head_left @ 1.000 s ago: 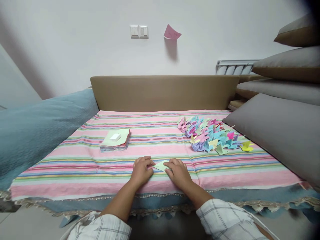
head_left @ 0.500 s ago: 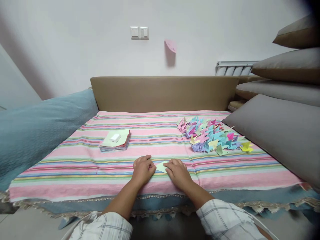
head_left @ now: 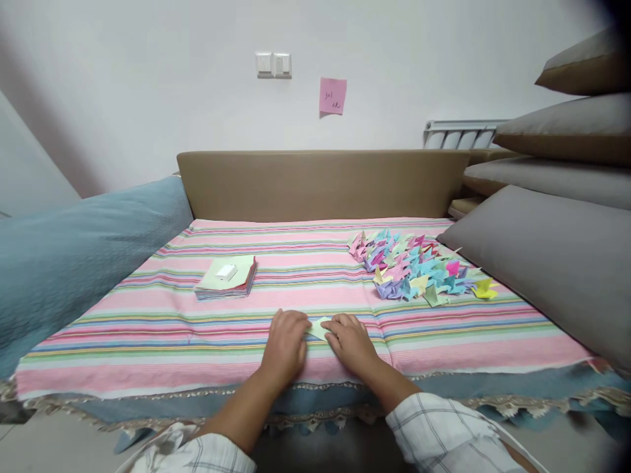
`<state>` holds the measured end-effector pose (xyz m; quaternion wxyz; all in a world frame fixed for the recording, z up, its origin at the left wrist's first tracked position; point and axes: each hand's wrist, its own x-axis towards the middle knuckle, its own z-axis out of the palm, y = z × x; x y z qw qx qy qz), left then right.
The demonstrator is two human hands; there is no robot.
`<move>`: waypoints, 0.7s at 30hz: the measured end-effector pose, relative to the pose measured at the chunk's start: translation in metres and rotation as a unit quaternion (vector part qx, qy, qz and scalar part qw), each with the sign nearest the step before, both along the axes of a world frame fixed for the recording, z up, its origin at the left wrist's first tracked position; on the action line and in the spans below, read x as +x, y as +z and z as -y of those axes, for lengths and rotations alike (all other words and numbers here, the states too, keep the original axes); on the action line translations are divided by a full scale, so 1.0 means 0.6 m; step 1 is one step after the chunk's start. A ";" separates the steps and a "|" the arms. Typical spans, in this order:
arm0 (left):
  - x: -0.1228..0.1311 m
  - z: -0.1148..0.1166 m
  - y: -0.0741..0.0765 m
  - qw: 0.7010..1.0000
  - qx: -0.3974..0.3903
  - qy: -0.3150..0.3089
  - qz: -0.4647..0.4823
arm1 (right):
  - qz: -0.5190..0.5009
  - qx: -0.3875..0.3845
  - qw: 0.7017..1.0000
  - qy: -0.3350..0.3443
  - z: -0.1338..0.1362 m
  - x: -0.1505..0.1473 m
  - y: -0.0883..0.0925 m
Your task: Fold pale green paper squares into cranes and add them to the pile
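A small piece of pale green folded paper [head_left: 319,328] lies on the striped cloth between my hands, near the front edge. My right hand [head_left: 351,343] is closed on its right side, with the thumb and index finger on the paper. My left hand [head_left: 286,345] has its fingers bent together at the paper's left corner; its thumb is mostly hidden and the hand is slightly blurred. The fingertips cover parts of the paper, so its exact folds cannot be made out.
A stack of coloured paper [head_left: 224,279] with a small white block [head_left: 226,272] on top sits to the left. Many folded paper cranes [head_left: 419,269] crowd the right side of the striped cloth [head_left: 148,328]. Grey cushions [head_left: 547,256] are piled at right; a blue bolster [head_left: 93,243] lies left.
My left hand has turned, its back now more upward and its fingers reaching right over the paper's corner. The right hand stays put. The pink wall note, lifted before, now hangs flatter.
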<state>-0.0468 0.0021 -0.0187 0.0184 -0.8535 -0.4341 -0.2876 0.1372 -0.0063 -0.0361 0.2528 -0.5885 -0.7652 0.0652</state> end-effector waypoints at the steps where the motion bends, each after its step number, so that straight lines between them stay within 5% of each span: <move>1: 0.005 0.012 -0.006 0.998 0.012 -0.040 -0.039 | 0.001 0.001 1.000 -0.001 0.000 0.000 -0.001; 8: 0.004 0.043 -0.048 0.978 0.004 -0.058 -0.198 | -0.023 -0.025 0.999 0.027 -0.005 0.012 0.000; 21: 0.001 0.038 -0.057 0.983 -0.021 -0.052 -0.173 | -0.078 -0.038 0.996 0.031 -0.008 0.017 -0.002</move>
